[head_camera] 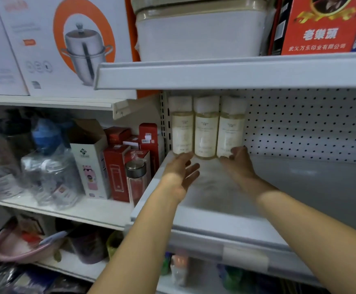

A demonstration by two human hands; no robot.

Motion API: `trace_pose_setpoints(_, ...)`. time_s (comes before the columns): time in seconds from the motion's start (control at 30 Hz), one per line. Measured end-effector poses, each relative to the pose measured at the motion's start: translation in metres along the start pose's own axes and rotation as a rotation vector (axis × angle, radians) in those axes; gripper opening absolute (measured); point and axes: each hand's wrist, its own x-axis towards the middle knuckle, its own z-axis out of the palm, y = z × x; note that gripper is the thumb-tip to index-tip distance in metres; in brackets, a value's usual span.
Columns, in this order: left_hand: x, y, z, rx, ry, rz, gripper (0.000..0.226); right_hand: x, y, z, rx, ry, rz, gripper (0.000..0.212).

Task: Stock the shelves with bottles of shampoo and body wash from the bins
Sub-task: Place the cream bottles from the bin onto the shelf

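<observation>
Three cream shampoo or body wash bottles (206,134) are standing in a tight row at the back left corner of the white shelf (300,187), against the pegboard (310,124). The left hand (180,172) is reaching toward the left bottle (182,132) with fingers straight and holding nothing. The right hand (239,164) is curling its fingers at the foot of the right bottle (229,134), though I cannot tell whether it is gripping. Stocking is looking barely begun, with only these three placed and no bin showing.
</observation>
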Motion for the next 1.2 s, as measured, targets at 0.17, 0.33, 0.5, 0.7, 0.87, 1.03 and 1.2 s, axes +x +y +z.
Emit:
trace_pose_setpoints(0.17,-0.059,0.014,-0.054,-0.135,0.035,0.07,0.03,-0.07,-0.031,0.023,0.099,-0.021,-0.027,0.023)
trace_pose_setpoints(0.33,-0.117,0.015,-0.114,-0.092,0.066,0.127,0.041,-0.165,-0.059,0.049,0.22,-0.089,-0.158,0.018)
trace_pose_setpoints(0.5,-0.163,0.005,-0.184,-0.062,0.155,0.086,0.018,-0.255,-0.072,0.083,0.244,-0.231,-0.251,0.018)
trace_pose_setpoints(0.7,-0.204,-0.033,-0.285,-0.096,0.335,-0.108,0.022,-0.331,-0.031,0.136,0.246,-0.482,-0.059,0.021)
trace_pose_setpoints(0.87,-0.218,-0.078,-0.358,-0.115,0.476,-0.241,0.021,-0.372,0.027,0.174,0.159,-0.677,0.196,0.014)
trace_pose_setpoints(1.03,-0.225,-0.136,-0.419,-0.117,0.617,-0.397,0.035,-0.395,0.096,0.211,0.08,-0.819,0.427,0.014)
trace_pose_setpoints(1.2,-0.226,-0.196,-0.474,-0.062,0.759,-0.509,0.031,-0.421,0.166,0.256,0.006,-0.885,0.642,0.017)
